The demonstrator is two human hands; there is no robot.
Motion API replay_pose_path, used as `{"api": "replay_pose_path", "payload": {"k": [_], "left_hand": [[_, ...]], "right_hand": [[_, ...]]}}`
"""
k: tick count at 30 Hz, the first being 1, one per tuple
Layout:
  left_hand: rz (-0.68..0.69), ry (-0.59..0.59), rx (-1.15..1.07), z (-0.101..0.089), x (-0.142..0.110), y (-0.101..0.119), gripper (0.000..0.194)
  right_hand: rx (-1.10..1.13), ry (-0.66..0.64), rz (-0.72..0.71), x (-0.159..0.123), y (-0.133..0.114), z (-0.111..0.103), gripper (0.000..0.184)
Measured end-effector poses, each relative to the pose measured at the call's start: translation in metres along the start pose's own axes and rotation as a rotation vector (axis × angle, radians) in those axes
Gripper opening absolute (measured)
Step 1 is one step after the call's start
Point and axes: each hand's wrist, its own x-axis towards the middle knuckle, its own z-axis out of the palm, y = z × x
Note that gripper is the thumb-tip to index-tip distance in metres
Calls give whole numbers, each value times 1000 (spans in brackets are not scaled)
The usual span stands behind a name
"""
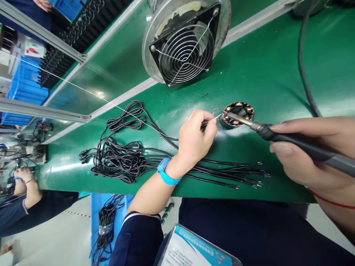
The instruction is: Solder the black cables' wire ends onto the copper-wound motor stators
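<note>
My right hand point(307, 151) grips the dark handle of a soldering iron point(266, 131), its metal tip pointing left over the rim of a round motor stator point(240, 117) with copper windings. Between thumb and forefinger, my left hand point(197, 135) pinches the end of a black cable point(166, 136) just left of the stator. Thin wires stick out from that pinch toward the stator's edge, close to the iron's tip. Whether tip and wire touch, I cannot tell. Under my left wrist runs a bunch of black cables point(119, 160), their stripped, coloured ends lying to the right.
A fan with a wire guard point(184, 61) stands at the back of the green bench point(280, 81). A thick grey cable point(303, 70) hangs at the right. Below the bench edge, a blue bin point(95, 210) holds bundled cables. Another person's hands point(24, 177) are at far left.
</note>
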Motion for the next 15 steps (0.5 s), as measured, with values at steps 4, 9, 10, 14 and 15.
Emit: {"api": "replay_pose_path", "payload": {"k": [4, 9, 10, 14, 15], "left_hand": [[-42, -15, 6, 1, 0, 2, 15], [-45, -13, -11, 1, 0, 2, 15], [-47, -14, -12, 1, 0, 2, 15], [-40, -9, -24, 1, 0, 2, 14], [-31, -6, -29, 0, 1, 2, 14]], "right_hand": [[-14, 5, -75, 5, -4, 4, 24], [-34, -8, -19, 6, -6, 3, 35], [-34, -13, -2, 5, -5, 3, 37], [-26, -15, 39, 2, -2, 4, 40], [-20, -14, 51, 2, -2, 4, 42]]}}
